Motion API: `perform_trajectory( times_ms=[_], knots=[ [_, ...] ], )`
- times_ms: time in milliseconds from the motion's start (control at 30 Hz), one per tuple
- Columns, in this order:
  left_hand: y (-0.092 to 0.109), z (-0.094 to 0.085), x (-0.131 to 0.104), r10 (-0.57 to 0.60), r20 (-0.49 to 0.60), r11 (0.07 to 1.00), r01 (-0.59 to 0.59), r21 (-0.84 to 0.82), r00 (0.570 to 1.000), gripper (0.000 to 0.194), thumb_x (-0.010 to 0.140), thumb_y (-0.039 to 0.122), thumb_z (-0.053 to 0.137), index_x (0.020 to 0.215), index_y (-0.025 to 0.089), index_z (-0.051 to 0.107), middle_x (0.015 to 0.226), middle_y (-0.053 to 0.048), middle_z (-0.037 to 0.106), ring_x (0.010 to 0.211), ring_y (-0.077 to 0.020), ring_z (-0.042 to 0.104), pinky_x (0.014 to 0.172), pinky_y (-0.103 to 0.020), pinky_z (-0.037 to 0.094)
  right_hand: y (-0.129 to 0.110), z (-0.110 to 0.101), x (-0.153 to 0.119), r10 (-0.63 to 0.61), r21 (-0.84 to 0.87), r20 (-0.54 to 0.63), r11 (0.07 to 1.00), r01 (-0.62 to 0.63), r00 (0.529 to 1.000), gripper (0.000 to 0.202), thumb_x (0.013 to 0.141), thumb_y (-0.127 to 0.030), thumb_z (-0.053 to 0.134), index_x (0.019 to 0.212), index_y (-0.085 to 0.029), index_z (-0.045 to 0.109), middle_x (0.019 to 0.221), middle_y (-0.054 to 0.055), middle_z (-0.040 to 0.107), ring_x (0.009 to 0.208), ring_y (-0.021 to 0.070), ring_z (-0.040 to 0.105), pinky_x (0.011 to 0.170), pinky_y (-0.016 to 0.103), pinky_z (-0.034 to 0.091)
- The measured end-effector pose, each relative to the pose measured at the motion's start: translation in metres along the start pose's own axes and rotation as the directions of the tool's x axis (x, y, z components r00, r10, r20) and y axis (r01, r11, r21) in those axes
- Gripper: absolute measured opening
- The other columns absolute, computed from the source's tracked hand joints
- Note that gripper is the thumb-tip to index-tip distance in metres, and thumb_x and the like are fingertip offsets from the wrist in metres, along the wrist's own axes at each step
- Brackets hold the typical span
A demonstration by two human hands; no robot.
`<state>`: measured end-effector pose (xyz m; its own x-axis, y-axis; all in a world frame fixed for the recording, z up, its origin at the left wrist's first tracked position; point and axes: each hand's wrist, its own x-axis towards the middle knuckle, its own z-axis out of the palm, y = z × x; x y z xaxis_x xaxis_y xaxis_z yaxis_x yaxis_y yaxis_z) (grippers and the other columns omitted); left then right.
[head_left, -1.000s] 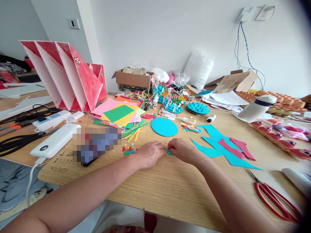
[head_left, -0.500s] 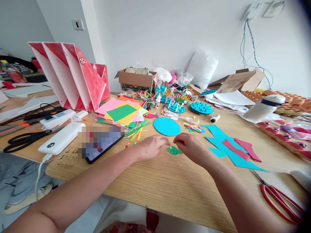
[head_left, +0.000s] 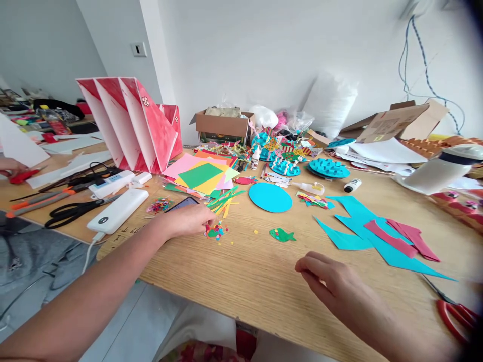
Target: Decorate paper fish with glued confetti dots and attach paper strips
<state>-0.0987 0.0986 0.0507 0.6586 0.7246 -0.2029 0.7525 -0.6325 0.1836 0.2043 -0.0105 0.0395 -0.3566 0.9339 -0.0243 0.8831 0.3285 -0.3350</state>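
My left hand [head_left: 190, 220] is over the left part of the desk, fingers bent down and together at a small pile of coloured paper dots [head_left: 215, 231]. Whether a dot is between its fingertips is hidden. My right hand [head_left: 328, 275] hovers low over the wood, loosely curled, with nothing visible in it. Between my hands lies a green paper fish [head_left: 281, 235] with a few red and yellow dots on its head end. A single yellow dot [head_left: 255, 232] is left of the fish. Behind it lies a blue paper disc [head_left: 270, 197].
Blue paper offcuts [head_left: 362, 226] and red-handled scissors [head_left: 456, 317] are on the right. Behind my left hand are a phone [head_left: 184, 202], paper strips [head_left: 226, 200] and coloured sheets [head_left: 202, 177]. A white power bank [head_left: 117, 211] lies left. A glue bottle [head_left: 313, 188] is beyond the disc. A person's hand [head_left: 11, 166] shows far left.
My left hand has moved left from near the fish to the paper dots. My right hand has drawn back toward me, off the fish. The view has shifted, and another person's hand appears at left.
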Motion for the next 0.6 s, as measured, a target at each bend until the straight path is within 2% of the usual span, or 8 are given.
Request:
perform_trajectory(
  times_ms=[200,400,500,600],
  knots=[
    [-0.011,0.007,-0.007,0.042,-0.066,0.998,-0.045,-0.04,0.997,0.018,0.069,0.009,0.051,0.082,0.02,0.058,0.09,-0.001,0.059,0.086,-0.0158,0.053,0.074,-0.023,0.038,-0.002,0.006,-0.013,0.025,0.045,0.021,0.999,-0.026,0.999,0.027,0.083,-0.025,0.031,0.075,-0.023,0.057,0.075,0.004,0.06,0.066,0.0148,0.057,0.058,0.027,0.044],
    [-0.015,0.014,-0.002,0.033,-0.073,0.999,-0.034,-0.01,0.997,0.013,0.071,0.011,0.049,0.077,0.019,0.056,0.085,-0.002,0.059,0.083,-0.0153,0.054,0.074,-0.023,0.038,-0.003,0.01,-0.018,0.022,0.063,0.019,0.998,-0.023,1.0,0.029,0.084,-0.026,0.03,0.076,-0.023,0.058,0.075,0.004,0.06,0.066,0.0144,0.058,0.058,0.026,0.045],
    [-0.014,0.013,0.0,0.021,-0.072,0.998,-0.017,0.054,0.997,0.008,0.072,0.015,0.05,0.078,0.018,0.055,0.085,-0.003,0.059,0.082,-0.0159,0.053,0.072,-0.023,0.038,-0.001,0.013,-0.02,0.013,0.064,0.0,0.998,-0.013,1.0,0.028,0.084,-0.026,0.031,0.075,-0.024,0.057,0.074,0.003,0.06,0.066,0.0141,0.059,0.058,0.025,0.045],
    [-0.014,0.008,0.002,0.028,-0.122,0.99,-0.01,0.143,0.992,0.009,0.072,0.015,0.051,0.08,0.017,0.055,0.088,-0.005,0.058,0.087,-0.0175,0.052,0.075,-0.024,0.037,0.0,0.014,-0.021,0.01,0.083,-0.012,0.997,-0.009,1.0,0.027,0.083,-0.026,0.031,0.074,-0.024,0.057,0.073,0.003,0.061,0.065,0.0138,0.059,0.057,0.024,0.045]
  ],
)
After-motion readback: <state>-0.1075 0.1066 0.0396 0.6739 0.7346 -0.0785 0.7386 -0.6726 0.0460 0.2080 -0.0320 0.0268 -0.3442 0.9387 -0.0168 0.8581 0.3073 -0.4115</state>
